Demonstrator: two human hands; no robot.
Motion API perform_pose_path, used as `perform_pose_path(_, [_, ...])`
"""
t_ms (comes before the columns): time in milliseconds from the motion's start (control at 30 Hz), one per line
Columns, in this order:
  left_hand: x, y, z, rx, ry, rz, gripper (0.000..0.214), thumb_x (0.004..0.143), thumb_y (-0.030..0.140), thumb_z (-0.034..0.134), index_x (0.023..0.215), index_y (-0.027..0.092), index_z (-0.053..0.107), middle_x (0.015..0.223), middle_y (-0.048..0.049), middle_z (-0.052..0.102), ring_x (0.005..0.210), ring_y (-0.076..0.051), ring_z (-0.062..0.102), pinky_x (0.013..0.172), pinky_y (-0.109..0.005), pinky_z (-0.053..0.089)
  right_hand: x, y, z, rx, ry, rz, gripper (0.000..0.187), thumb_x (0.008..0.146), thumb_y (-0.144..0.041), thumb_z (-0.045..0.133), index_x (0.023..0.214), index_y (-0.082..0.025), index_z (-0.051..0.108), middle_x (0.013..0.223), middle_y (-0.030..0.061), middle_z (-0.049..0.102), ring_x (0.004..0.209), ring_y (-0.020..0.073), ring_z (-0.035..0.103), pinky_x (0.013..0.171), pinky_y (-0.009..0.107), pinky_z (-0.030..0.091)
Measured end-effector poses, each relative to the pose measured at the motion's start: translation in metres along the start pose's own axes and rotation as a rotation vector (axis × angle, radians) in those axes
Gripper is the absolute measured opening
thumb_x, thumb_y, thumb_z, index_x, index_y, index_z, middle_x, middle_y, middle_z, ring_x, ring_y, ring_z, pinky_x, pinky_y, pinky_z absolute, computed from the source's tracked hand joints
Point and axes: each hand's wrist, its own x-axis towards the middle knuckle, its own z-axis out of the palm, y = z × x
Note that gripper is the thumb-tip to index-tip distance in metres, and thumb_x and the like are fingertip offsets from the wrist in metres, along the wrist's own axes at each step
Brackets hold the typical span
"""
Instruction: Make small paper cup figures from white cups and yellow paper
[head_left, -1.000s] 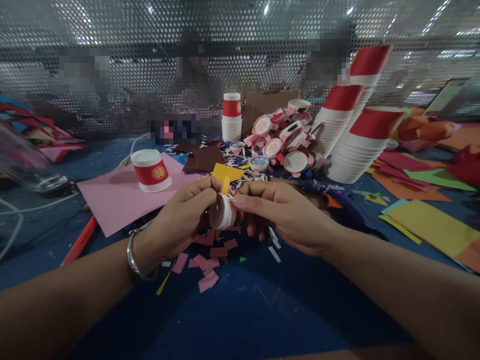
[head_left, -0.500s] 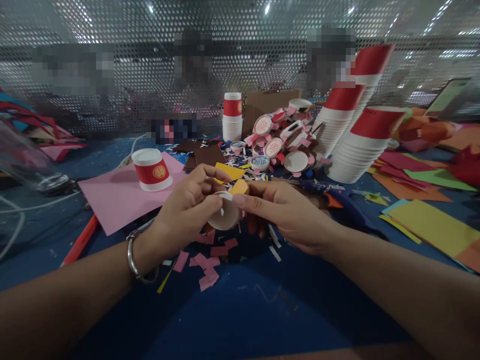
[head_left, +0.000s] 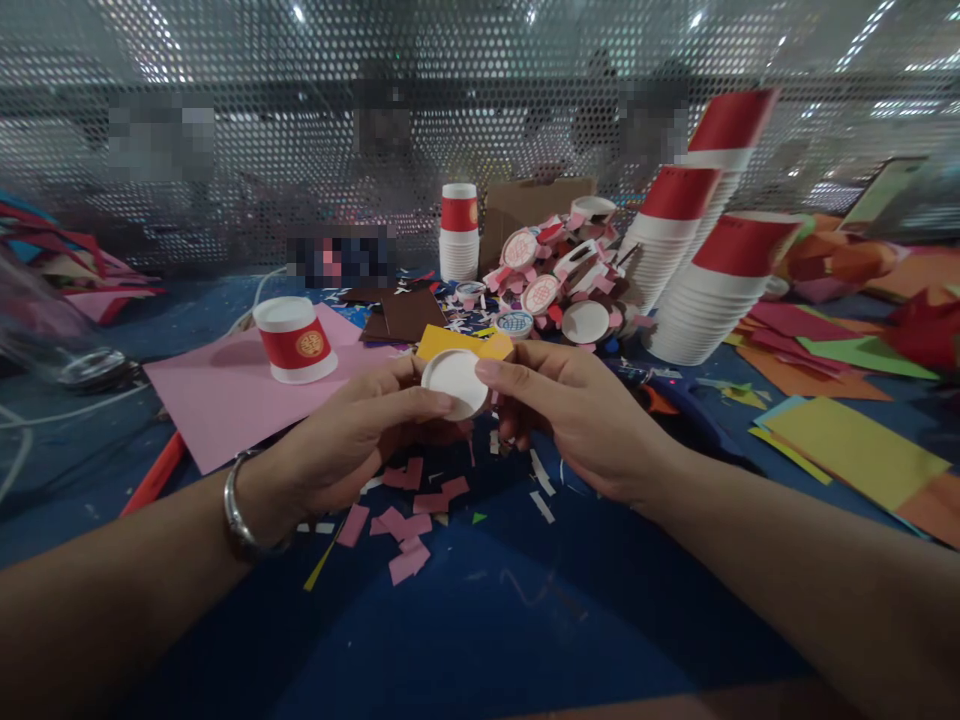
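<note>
In the head view, at the centre of the frame, the left hand (head_left: 352, 440) and the right hand (head_left: 581, 415) are both closed on a small white cup (head_left: 452, 380); it sits between their fingertips (round bottom facing the camera); a yellow paper (head_left: 465, 345) is just behind it.

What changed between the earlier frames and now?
The small white cup has been turned from sideways until its round end faces the camera. The left hand and right hand still pinch it. The red-banded cup, pink sheet and cup stacks stayed put.
</note>
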Motion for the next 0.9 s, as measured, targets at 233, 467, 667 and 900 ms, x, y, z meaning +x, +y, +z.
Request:
perform_pose_path(233, [-0.001,0.004,-0.002,-0.063,-0.023,0.032,0.024,0.083,0.016,0.08,0.107,0.018,0.077,0.113,-0.0082,0.075,0.094,-0.017,0.07,0.085,-0.025,0.06,0.0,-0.003,-0.002,0.03,0.04,0.002,0.031,0.084,-0.048,0.077,0.084,-0.02,0.065,0.067,-0.0032,0.058,0.054,0.0101,0.054,0.047,0.023,0.045])
perform_pose_path(467, [0.001,0.001,-0.004,-0.068,0.031,0.119,0.023,0.082,0.018,0.082,0.105,0.017,0.079,0.108,-0.007,0.076,0.088,-0.015,0.069,0.082,-0.022,0.059,-0.001,-0.008,-0.001,0.04,0.04,0.007,0.033,0.082,-0.049,0.079,0.078,-0.021,0.062,0.064,-0.0027,0.058,0.056,0.0119,0.056,0.045,0.023,0.042])
perform_pose_path(667, [0.011,-0.003,-0.003,-0.16,0.157,0.183,0.01,0.088,0.016,0.074,0.097,0.016,0.078,0.091,-0.0035,0.073,0.074,-0.011,0.063,0.074,-0.021,0.056,0.003,-0.009,-0.007,-0.051,0.095,-0.033,0.034,0.085,-0.051,0.077,0.091,-0.019,0.068,0.08,0.0001,0.065,0.059,0.0105,0.059,0.045,0.022,0.045])
perform_pose_path(900, [0.013,-0.005,-0.004,-0.182,0.25,0.263,0.008,0.087,0.014,0.072,0.094,0.017,0.075,0.096,-0.0034,0.07,0.081,-0.013,0.06,0.072,-0.022,0.051,0.007,-0.031,-0.018,-0.358,0.117,-0.093,0.025,0.09,-0.044,0.073,0.087,-0.021,0.065,0.073,0.0006,0.064,0.059,0.0121,0.061,0.051,0.025,0.049])
